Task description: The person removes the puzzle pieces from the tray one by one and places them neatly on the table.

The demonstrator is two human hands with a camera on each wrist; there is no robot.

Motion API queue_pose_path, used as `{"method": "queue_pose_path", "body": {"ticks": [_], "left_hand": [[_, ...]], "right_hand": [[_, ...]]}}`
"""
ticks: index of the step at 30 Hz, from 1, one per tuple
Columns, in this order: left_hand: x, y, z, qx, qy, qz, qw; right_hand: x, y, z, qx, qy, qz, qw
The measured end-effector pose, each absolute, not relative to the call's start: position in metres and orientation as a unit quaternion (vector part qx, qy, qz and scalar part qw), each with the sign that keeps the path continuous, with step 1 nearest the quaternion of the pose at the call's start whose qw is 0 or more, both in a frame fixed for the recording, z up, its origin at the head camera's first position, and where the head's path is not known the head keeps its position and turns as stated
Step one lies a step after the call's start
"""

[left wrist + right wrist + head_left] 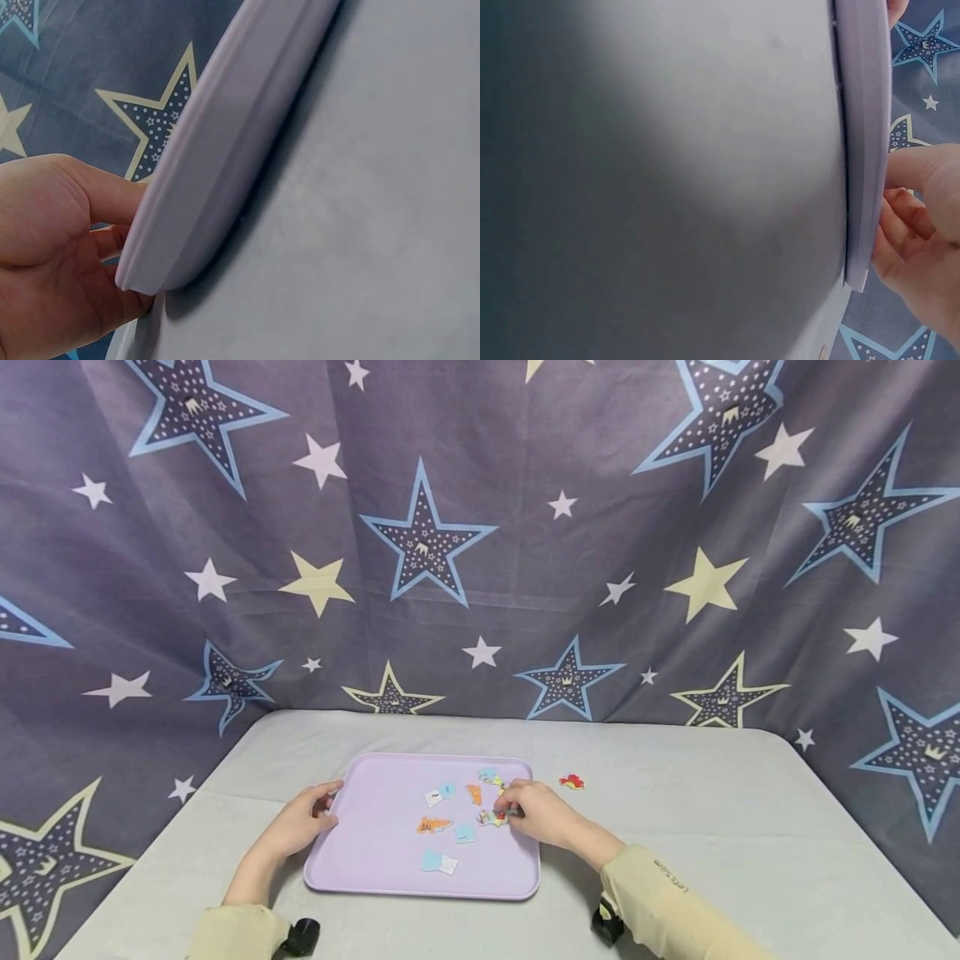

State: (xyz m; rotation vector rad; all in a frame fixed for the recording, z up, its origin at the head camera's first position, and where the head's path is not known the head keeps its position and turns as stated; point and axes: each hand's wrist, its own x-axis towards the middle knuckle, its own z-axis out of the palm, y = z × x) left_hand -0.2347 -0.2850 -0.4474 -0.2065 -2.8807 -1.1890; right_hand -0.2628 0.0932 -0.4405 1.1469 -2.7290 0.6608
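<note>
Ideally, the left hand [300, 817], touching the tray [367, 847] at its left rim, grip unclear, steadies it while the right hand [542, 810], fingers pinched on a colourful piece [487, 818] toward the tray's right side, aligns edges before pressing.

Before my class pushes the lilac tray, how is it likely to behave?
The lilac tray is probably stiff, given its raised rim. Broad and low on the table, it seems unlikely to tip, though the small pieces might slide.
</note>
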Motion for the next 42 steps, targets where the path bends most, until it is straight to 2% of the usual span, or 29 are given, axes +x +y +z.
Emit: {"method": "queue_pose_path", "body": {"ticks": [24,42], "left_hand": [[-0.234,-0.285,-0.446,-0.068,-0.92,-0.386,0.007],[-0.233,-0.284,-0.444,-0.063,-0.924,-0.378,0.003]], "right_hand": [[-0.265,0.121,-0.42,0.362,-0.898,0.234,0.087],[-0.277,0.175,-0.421,0.325,-0.903,0.249,0.132]]}}
